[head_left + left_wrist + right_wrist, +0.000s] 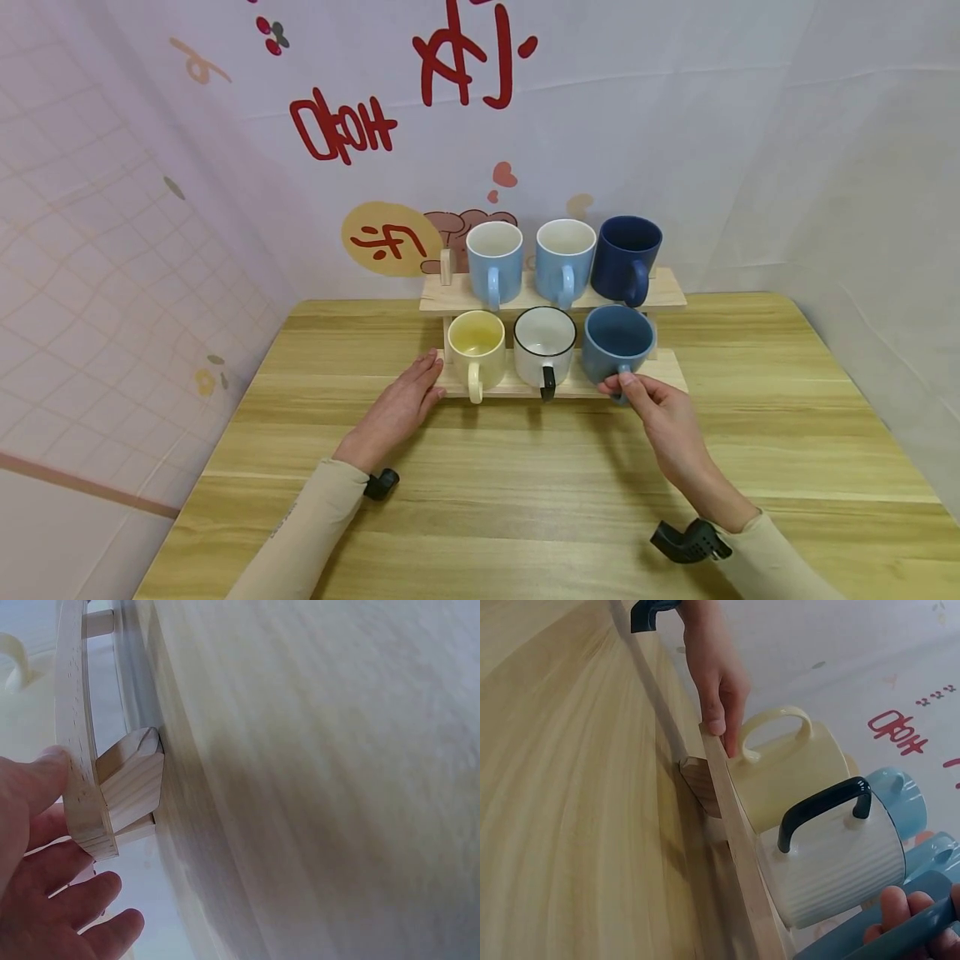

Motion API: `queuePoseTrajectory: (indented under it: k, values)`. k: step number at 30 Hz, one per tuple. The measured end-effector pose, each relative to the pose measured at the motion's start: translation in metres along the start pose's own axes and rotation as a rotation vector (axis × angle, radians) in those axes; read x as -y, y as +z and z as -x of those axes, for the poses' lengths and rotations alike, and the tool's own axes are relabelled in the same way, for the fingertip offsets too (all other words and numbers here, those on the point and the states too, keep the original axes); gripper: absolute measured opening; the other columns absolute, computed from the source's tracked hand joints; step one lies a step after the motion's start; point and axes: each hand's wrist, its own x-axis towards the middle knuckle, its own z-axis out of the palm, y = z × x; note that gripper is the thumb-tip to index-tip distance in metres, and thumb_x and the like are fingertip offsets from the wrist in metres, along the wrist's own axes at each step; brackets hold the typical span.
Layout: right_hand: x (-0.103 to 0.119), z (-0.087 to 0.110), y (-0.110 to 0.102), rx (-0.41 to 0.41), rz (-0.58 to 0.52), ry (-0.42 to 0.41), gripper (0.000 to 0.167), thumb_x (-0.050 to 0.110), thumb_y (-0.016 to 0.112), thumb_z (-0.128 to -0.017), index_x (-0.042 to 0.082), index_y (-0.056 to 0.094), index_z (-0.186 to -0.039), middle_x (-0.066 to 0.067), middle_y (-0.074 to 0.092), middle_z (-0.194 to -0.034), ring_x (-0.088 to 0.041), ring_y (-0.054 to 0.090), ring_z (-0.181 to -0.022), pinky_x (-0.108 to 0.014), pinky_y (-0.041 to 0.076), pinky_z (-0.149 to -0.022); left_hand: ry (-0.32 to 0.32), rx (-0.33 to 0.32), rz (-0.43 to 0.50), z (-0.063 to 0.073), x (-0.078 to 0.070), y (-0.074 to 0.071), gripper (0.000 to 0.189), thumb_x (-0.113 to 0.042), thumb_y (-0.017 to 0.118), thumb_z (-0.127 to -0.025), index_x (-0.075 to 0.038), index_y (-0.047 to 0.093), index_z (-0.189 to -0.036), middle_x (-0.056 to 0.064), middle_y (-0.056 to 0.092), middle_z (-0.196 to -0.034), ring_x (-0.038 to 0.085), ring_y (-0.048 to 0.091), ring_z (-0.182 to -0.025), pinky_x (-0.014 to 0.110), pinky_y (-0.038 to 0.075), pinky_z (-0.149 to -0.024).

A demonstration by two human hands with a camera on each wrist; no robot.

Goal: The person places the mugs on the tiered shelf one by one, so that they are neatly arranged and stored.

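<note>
My right hand [670,421] pinches the handle of a grey-blue mug [618,337] at the right end of the lower shelf of a wooden rack [551,302]. In the right wrist view, fingertips [895,906] lie around that handle. At the lower shelf's left end, my left hand [397,408] holds the board's corner, the thumb on its front edge and the fingers around the end. Beside it stands a pale yellow mug [477,354]. A white mug [545,346] with a black rim and black handle occupies the middle.
On the upper shelf stand two light blue mugs [495,262] and a dark blue mug [627,257], handles toward the front. A wooden peg [446,267] rises at that shelf's left. The rack rests on a wood-grain table [525,508] against a printed cloth backdrop [637,108].
</note>
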Motion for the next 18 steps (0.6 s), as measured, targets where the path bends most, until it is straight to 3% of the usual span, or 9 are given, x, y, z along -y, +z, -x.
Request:
queuePoseTrajectory:
  k: [18]
  values:
    - [0.001, 0.003, -0.016, 0.1, 0.097, 0.027, 0.048, 0.042, 0.047, -0.102, 0.002, 0.063, -0.123, -0.013, 0.067, -0.12, -0.011, 0.055, -0.117, -0.017, 0.041, -0.096, -0.022, 0.027, 0.018, -0.005, 0.003, 0.001, 0.053, -0.027, 0.053, -0.102, 0.006, 0.044, -0.142, 0.021, 0.035, -0.151, 0.038, 0.037, -0.137, 0.049, 0.032, -0.111]
